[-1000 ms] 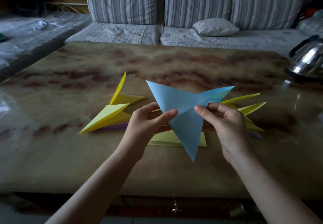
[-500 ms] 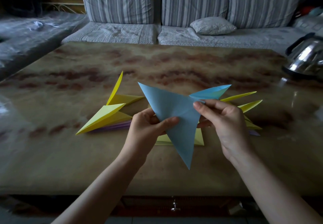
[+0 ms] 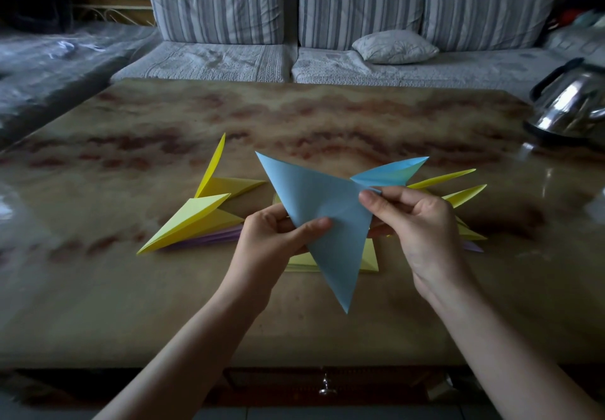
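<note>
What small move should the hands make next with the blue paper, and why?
Probably the right hand should press the raised flap flat onto the blue paper while the left hand holds it: both pinch it in the air, and that flap stands apart.

Quick count: one blue folded paper (image 3: 320, 210) mid-frame, two yellow folded pieces (image 3: 193, 216) at centre left, and two yellow tips (image 3: 465, 195) poking out at centre right, though that bunch is partly hidden, so no firm total there. One purple strip (image 3: 216, 238) shows under the left yellows and one purple tip (image 3: 473, 246) at the right. Also one steel kettle (image 3: 569, 105) at the right edge, plus one pillow (image 3: 394, 47) and three striped cushions (image 3: 216, 5) along the top.
</note>
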The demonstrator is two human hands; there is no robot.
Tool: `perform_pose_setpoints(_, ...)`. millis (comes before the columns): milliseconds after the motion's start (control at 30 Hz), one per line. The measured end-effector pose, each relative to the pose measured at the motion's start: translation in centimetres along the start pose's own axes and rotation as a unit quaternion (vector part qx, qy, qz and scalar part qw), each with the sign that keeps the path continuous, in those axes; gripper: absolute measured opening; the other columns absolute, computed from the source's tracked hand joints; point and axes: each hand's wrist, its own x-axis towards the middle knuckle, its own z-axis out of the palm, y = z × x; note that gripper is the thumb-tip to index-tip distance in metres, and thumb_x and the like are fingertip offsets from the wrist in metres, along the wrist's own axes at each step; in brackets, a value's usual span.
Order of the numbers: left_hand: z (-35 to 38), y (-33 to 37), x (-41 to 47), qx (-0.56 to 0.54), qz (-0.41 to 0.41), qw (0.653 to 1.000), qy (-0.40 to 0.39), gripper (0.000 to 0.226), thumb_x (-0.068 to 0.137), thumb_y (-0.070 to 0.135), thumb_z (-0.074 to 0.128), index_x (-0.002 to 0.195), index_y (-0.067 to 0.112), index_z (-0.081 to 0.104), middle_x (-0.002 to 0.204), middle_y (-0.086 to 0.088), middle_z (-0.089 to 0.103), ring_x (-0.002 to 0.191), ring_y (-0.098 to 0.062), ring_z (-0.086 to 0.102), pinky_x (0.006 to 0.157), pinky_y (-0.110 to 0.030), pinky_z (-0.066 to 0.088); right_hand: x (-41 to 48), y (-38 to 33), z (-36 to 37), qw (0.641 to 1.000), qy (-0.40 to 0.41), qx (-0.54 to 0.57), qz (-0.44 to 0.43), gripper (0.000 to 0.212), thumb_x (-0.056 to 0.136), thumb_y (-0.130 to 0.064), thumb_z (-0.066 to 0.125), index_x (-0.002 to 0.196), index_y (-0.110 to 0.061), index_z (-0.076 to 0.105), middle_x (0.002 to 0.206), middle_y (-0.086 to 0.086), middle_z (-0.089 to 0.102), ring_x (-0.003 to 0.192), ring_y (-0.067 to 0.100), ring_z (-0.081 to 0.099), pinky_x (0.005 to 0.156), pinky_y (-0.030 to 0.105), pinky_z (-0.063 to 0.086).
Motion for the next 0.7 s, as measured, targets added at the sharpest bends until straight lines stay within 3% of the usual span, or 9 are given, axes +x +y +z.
perform_pose_setpoints(267, 0.05, 0.18, -0.31, -0.032, -0.017, 0.999, -0.009, 0.028, 0.069, 0.022, 0.068, 0.095, 0.01, 0.071, 0.093, -0.007, 0.075, 0.09, -0.019, 0.071, 0.076, -0.028, 0.058, -0.01, 0.06, -0.02, 1.0, 0.009, -0.005, 0.0, 0.01, 0.074, -0.012, 0.074, 0.082, -0.008, 0.072, 0.073, 0.003, 0.074, 0.068, 0.014, 0.068, 0.069, 0.026, 0.057)
perform_pose_setpoints(500, -0.05, 0.32, -0.37, 0.0, -0.074, 0.997, -0.032, 0.013, 0.079, 0.009, 0.067, 0.09, 0.005, 0.072, 0.086, -0.01, 0.075, 0.076, -0.017, 0.071, 0.068, -0.024, 0.058, 0.0, -0.41, -0.31, 1.0, 0.012, 0.014, -0.012, 0.007, 0.078, -0.004, 0.07, 0.08, -0.011, 0.07, 0.065, -0.007, 0.072, 0.06, 0.004, 0.066, 0.053, 0.015, 0.05)
perform_pose_setpoints(700, -0.31, 0.33, -0.33, 0.025, -0.047, 0.999, -0.001, 0.009, 0.077, 0.01, 0.07, 0.084, 0.005, 0.074, 0.081, -0.016, 0.073, 0.071, -0.019, 0.068, 0.065, -0.022, 0.057, -0.14, -0.47, -0.24, 1.0, 0.01, 0.017, 0.009, 0.006, 0.076, -0.011, 0.072, 0.082, -0.009, 0.07, 0.068, -0.007, 0.073, 0.063, 0.002, 0.067, 0.056, 0.013, 0.049)
